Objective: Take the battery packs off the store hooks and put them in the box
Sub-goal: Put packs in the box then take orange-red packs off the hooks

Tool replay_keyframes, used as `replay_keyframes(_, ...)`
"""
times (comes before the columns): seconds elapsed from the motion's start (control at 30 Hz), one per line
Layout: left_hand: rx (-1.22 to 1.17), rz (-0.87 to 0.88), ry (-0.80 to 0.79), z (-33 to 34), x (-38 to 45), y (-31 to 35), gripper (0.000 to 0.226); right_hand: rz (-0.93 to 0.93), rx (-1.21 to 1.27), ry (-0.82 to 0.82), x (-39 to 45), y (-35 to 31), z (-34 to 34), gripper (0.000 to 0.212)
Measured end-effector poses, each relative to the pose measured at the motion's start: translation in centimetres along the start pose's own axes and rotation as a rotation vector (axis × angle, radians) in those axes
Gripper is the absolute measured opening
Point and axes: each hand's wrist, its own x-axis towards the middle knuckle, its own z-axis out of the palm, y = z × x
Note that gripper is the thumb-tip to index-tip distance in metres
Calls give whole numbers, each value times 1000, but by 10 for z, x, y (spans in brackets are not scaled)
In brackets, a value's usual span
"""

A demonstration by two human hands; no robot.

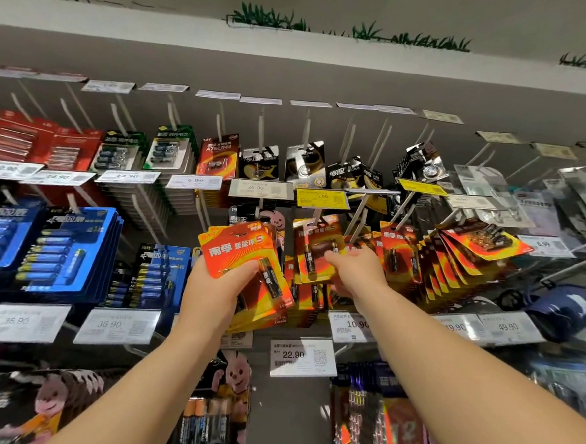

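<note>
While both hands are being stretched up toward the store wall, a stack of orange battery packs [247,270] is being gripped by the left hand [217,286], with the thumb lying across the front card near the black cell; the stack is tilted, its top leaning toward 11 o'clock. At 3 o'clock from it, the right hand [357,270] is being pressed against a hanging orange pack [312,250] on its hook [358,222]; the fingers are hidden behind the card, so whether it is being grasped cannot be told. More orange packs [454,259] are being fanned out on hooks further toward 3 o'clock. Blue battery packs [67,249] are hanging at 9 o'clock, and a white price tag [302,358] marked 22.90 is being shown at 6 o'clock of the hands.
</note>
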Motion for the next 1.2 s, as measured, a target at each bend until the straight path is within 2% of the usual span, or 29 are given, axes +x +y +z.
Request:
replay_keyframes(0.1,-16,3,10,5,-3,0,42,-95,-37,61,-9,6,-9,39)
replay_keyframes(0.17,-28,-1,28,9,-7,1,36,-147,6,24,-21,4,-16,32)
replay_keyframes(0.27,-49,-8,50,15,-10,3,32,-219,25,-221,-39,-4,-20,24)
replay_keyframes(0.33,-42,-6,54,20,-14,5,29,-239,-23,-411,-51,-7,-18,26)
replay_keyframes(0.43,-47,-3,46,27,-20,7,19,-269,-125,-506,-65,-8,-14,39)
replay_keyframes(0.53,-43,2,55,31,-24,9,15,-278,-131,-473,-71,-8,-15,42)
replay_keyframes(0.63,-17,24,72,32,-28,13,14,-324,-185,-416,-77,-11,-12,32)
replay_keyframes(0.77,9,-13,109,30,-33,15,30,-365,-239,-288,-81,-10,-5,16)
replay_keyframes(0.9,39,-32,113,26,-33,18,36,-292,-162,-263,-82,-13,-2,21)
replay_keyframes(1.03,92,-7,132,23,-31,17,41,-180,-39,-241,-78,-16,-2,37)
replay_keyframes(1.2,112,-25,175,22,-26,18,42,-67,58,-174,-70,-13,-19,47)
